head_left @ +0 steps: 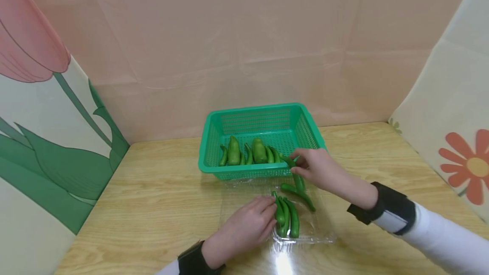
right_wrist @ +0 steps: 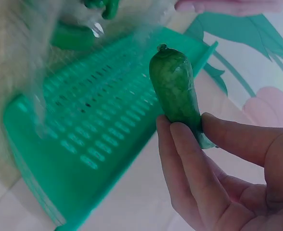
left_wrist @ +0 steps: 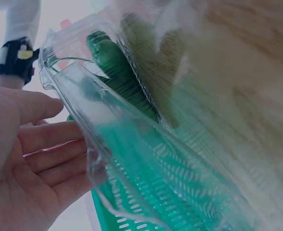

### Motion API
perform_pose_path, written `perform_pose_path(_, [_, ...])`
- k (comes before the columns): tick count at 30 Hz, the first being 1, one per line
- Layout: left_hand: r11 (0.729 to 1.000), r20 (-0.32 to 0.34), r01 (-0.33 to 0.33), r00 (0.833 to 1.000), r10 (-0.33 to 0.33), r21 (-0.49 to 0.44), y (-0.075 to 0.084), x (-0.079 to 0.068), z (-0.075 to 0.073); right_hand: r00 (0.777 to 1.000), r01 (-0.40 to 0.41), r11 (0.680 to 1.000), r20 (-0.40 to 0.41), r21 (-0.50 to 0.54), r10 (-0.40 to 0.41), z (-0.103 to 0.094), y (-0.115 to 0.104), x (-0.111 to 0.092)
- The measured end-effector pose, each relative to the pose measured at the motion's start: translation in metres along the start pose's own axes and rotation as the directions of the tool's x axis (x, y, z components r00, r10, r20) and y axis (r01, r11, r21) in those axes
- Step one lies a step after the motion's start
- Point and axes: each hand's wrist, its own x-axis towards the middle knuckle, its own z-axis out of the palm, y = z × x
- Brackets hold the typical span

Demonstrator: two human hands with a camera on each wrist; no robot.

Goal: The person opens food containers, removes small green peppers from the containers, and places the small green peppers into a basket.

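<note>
My right hand (head_left: 315, 166) pinches a green chili pepper (right_wrist: 173, 84) between thumb and fingertips, above the front right rim of the green basket (head_left: 263, 109). In the right wrist view the pepper stands out from the fingertips. A clear plastic clamshell box (head_left: 321, 234) lies in front of the basket, with several green chili peppers (head_left: 294, 220) in its right half. My left hand (head_left: 250, 222) is over the box's left part, fingertips beside the leftmost pepper. In the left wrist view its fingers are extended against the clear plastic edge, the thumb apart from them.
Inside the basket, a row of green peppers (head_left: 259, 152), two of them thick and the others slim, lies along the front wall. A wooden table (head_left: 153, 198) carries everything. Behind it hangs a pink cloth (head_left: 237, 46), with flower-printed panels (head_left: 466, 109) at both sides.
</note>
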Motion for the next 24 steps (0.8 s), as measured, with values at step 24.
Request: perform_pose_path(24, [1.000, 0.008, 0.007, 1.000, -0.007, -0.002, 0.001, 0.000, -0.002, 0.998, -0.059, 0.996, -0.022, -0.071, 0.058, -0.022, -0.001, 0.067])
